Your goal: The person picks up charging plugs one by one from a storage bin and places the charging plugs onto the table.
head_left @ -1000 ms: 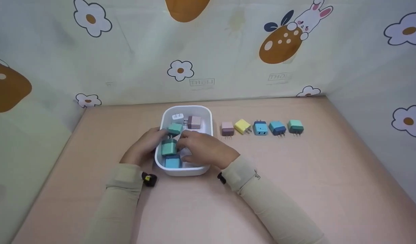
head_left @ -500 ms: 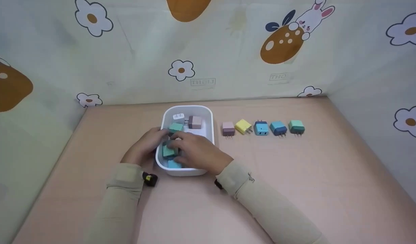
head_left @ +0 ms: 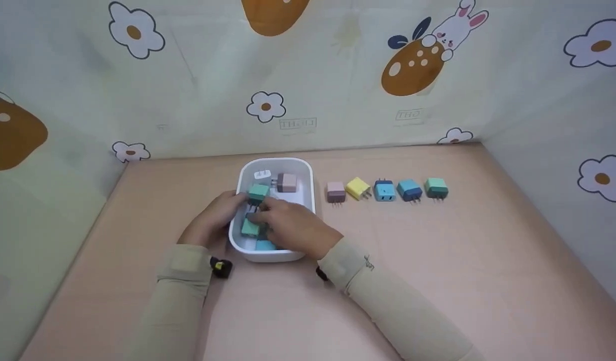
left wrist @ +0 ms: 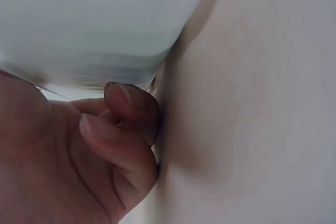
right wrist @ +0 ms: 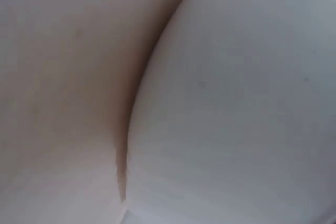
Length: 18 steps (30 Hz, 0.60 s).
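In the head view, my left hand (head_left: 215, 215) holds the left wall of a white plastic bin (head_left: 309, 175), thumb at the rim. The left wrist view shows curled fingers (left wrist: 118, 150) low beside the bin's outer wall. My right hand (head_left: 295, 225) reaches inside, its fingertips over a green wall charger (head_left: 250, 228) that lies tilted; the thumb is hidden, and I cannot tell whether the charger is pinched. Just behind it sits another green charger (head_left: 258, 193). A blue charger (head_left: 265, 245) shows partly below the hand. Only bin wall and table appear in the right wrist view.
A white charger (head_left: 262, 175) and a pink one (head_left: 287, 182) lie at the bin's far end. Right of the bin runs a row: pink charger (head_left: 336, 192), yellow charger (head_left: 358, 188), two blue chargers (head_left: 385, 190) and a green one (head_left: 436, 187). A patterned cloth wall (head_left: 338, 100) stands behind.
My right hand has moved left and slightly nearer inside the bin. The green charger under its fingers has tilted and shifted nearer; the blue charger has slid right. My left hand has stayed at the bin.
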{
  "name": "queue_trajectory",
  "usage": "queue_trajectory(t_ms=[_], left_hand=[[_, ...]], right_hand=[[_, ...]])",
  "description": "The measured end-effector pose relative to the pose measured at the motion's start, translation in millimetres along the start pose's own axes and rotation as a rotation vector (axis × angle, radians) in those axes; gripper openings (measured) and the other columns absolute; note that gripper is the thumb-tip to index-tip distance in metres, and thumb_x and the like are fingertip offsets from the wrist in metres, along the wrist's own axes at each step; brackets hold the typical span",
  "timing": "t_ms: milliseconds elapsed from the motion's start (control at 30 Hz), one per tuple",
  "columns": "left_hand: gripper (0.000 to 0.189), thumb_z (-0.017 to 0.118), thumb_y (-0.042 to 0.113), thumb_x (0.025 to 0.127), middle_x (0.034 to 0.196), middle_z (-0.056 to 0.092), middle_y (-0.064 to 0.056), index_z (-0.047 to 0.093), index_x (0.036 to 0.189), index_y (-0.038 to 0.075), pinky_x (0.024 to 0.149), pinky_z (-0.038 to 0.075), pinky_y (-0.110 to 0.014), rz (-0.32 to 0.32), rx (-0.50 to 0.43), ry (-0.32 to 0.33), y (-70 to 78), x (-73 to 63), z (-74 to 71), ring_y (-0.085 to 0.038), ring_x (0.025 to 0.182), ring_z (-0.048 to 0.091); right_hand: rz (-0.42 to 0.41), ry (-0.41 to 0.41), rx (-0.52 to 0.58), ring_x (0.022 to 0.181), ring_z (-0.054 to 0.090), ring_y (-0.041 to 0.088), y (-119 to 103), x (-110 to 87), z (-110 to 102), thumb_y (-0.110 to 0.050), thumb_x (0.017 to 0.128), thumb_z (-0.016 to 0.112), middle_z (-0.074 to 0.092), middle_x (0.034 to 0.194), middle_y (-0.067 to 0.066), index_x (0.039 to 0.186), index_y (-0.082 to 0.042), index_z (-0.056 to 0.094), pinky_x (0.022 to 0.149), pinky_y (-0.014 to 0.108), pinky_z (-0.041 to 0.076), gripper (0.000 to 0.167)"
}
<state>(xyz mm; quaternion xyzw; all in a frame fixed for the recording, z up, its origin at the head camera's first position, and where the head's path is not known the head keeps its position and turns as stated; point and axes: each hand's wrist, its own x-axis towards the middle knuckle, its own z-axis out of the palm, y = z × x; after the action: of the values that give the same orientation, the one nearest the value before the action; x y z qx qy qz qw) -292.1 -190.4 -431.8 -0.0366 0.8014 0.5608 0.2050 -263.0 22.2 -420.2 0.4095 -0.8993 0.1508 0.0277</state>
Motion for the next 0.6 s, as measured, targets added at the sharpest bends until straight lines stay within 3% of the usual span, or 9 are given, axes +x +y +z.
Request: queue_trajectory(t_ms=[133, 200, 333, 500, 600], left_hand=[[0.059, 0.031, 0.037, 0.113, 0.151, 0.055, -0.017, 0.035, 0.163, 0.005, 0.105, 0.056, -0.040, 0.002, 0.005, -0.005, -0.6, 0.3, -0.8, -0.027, 0.129, 0.063], [0.059, 0.031, 0.037, 0.114, 0.153, 0.054, -0.016, 0.034, 0.164, 0.006, 0.110, 0.053, -0.042, 0.009, -0.003, -0.011, -1.7, 0.4, 0.0, -0.027, 0.132, 0.060], [0.058, 0.031, 0.035, 0.113, 0.153, 0.053, -0.015, 0.036, 0.163, 0.006, 0.113, 0.050, -0.042, 0.020, -0.029, -0.012, -0.5, 0.4, -0.6, -0.026, 0.134, 0.058], [0.057, 0.032, 0.034, 0.111, 0.150, 0.055, -0.016, 0.040, 0.159, 0.004, 0.106, 0.055, -0.038, 0.022, -0.003, -0.002, -1.3, 0.0, -0.5, -0.025, 0.128, 0.062], [0.056, 0.032, 0.034, 0.112, 0.148, 0.057, -0.016, 0.042, 0.158, 0.005, 0.103, 0.057, -0.037, 0.031, 0.002, 0.003, -1.4, 0.4, -0.5, -0.025, 0.126, 0.063]], right_hand=[[-0.012, -0.069, -0.020, 0.126, 0.061, 0.014, 0.5, 2.5, 0.9, -0.019, 0.106, 0.064, 0.063, 0.144, 0.002, 0.139, -0.018, 0.072, 0.112, 0.030, 0.049, 0.035], [0.000, -0.091, -0.004, 0.122, 0.063, 0.012, 0.5, 2.7, 1.4, -0.028, 0.107, 0.066, 0.067, 0.139, 0.000, 0.136, -0.017, 0.074, 0.111, 0.030, 0.050, 0.032], [0.018, -0.103, 0.015, 0.105, 0.062, 0.010, 0.4, 3.6, -0.6, -0.045, 0.099, 0.076, 0.071, 0.126, -0.003, 0.135, -0.017, 0.073, 0.100, 0.026, 0.055, 0.045], [-0.017, -0.109, 0.012, 0.115, 0.061, 0.012, 1.1, 1.7, -1.0, -0.046, 0.094, 0.082, 0.062, 0.138, 0.000, 0.138, -0.021, 0.073, 0.104, 0.027, 0.053, 0.051], [0.003, -0.099, 0.053, 0.109, 0.061, 0.011, 2.4, 1.4, -1.8, -0.043, 0.091, 0.086, 0.058, 0.129, -0.001, 0.126, -0.021, 0.075, 0.098, 0.025, 0.054, 0.042]])
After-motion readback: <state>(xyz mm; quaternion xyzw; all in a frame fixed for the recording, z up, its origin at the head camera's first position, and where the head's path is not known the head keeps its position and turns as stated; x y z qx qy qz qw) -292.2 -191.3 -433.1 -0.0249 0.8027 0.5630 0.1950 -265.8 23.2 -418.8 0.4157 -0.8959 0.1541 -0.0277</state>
